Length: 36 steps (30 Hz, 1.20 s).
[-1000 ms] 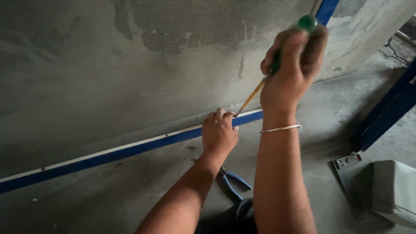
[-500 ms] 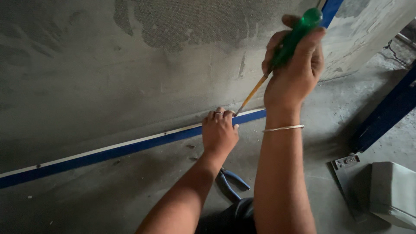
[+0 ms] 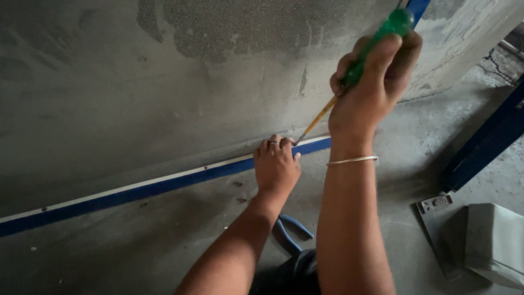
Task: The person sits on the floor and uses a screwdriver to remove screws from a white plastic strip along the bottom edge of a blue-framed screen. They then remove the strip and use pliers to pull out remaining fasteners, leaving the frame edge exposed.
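— Down at the foot of the grey plastered wall (image 3: 164, 98), what are the hands doing?

— Right hand (image 3: 371, 87) is clenched around the green handle of a screwdriver (image 3: 360, 63), held high and tilted, so the yellowish shaft slants down and to the left. Its tip meets the blue strip (image 3: 164, 186) that runs along the base of the wall, right beside the left hand's fingers (image 3: 274, 145).

— And the left hand?

— Left hand (image 3: 277, 166) rests on that strip, fingers curled over its white upper edge, a ring on one finger. Whether it pinches anything small at the tip I cannot tell; it looks pressed on the strip rather than gripping.

— Anything else on the arms?

— A thin bracelet (image 3: 352, 160) sits on the right wrist.

— What lies around?

— On the concrete floor (image 3: 136, 251), between the two forearms, lie blue-handled pliers (image 3: 292, 232), partly hidden by the left arm. To the right, well apart, a grey metal box (image 3: 491, 243) sits beside a flat grey plate (image 3: 436, 210), and a dark blue beam (image 3: 486, 142) slants past them.
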Each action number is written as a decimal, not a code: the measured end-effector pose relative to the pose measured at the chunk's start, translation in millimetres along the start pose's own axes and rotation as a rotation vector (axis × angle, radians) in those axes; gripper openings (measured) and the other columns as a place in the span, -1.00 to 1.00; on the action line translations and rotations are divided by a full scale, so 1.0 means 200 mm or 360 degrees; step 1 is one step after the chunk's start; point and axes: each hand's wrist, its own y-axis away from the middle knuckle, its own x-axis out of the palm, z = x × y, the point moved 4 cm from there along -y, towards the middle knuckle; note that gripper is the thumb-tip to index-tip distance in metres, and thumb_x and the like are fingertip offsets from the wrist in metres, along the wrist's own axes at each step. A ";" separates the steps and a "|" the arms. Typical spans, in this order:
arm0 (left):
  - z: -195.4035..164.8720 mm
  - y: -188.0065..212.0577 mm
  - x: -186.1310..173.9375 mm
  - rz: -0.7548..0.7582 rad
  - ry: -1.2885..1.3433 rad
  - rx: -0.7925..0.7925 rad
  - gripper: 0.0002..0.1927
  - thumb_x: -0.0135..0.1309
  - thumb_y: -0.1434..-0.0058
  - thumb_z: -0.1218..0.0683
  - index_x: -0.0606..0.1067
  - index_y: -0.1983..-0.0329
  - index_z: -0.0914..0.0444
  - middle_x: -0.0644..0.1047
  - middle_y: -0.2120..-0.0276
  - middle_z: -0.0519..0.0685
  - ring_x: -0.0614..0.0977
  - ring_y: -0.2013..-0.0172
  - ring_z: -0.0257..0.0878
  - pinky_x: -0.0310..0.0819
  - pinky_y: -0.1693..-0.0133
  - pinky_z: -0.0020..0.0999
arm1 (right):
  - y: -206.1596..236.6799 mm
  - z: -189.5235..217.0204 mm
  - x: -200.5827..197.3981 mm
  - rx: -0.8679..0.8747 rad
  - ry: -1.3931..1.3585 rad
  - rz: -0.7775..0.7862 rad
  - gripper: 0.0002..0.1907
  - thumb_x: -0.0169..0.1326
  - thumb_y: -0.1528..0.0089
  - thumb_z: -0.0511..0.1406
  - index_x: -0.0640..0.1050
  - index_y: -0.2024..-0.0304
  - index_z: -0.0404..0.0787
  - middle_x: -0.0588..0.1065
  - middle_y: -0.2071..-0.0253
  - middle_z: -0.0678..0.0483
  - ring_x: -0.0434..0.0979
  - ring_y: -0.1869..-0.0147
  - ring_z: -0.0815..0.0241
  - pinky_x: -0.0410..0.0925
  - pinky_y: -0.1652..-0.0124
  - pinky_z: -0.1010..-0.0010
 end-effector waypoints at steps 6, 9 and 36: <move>-0.03 -0.01 -0.02 -0.0214 -0.0028 -0.0011 -0.75 0.21 -0.18 -0.01 0.58 0.15 0.19 0.60 0.10 0.04 0.58 0.05 -0.03 0.38 0.00 -0.01 | 0.00 -0.05 -0.06 0.0034 -0.0007 -0.0121 -0.38 -0.13 -0.53 0.13 0.50 0.16 -0.30 0.39 0.56 0.01 0.30 0.64 0.26 0.14 0.63 0.45; -0.04 -0.04 0.00 -0.0222 -0.0097 -0.0122 -0.78 0.21 -0.18 -0.01 0.58 0.21 0.20 0.60 0.13 0.04 0.58 0.09 -0.01 0.39 0.03 0.00 | 0.00 0.00 -0.20 -0.0042 -0.0085 -0.0109 -0.30 -0.19 -0.48 0.21 0.52 0.14 -0.31 0.35 0.57 0.04 0.24 0.65 0.26 0.08 0.63 0.40; -0.27 -0.02 0.17 -0.0429 -0.0115 -0.0094 -0.85 0.15 -0.21 -0.01 0.56 0.36 0.15 0.64 0.40 0.03 0.66 0.30 0.02 0.42 0.12 0.01 | -0.07 0.31 -0.97 -0.0094 -0.0134 -0.0454 -0.28 -0.52 -0.51 0.10 0.38 0.34 -0.32 0.32 0.49 -0.07 0.22 0.54 0.05 0.02 0.50 0.32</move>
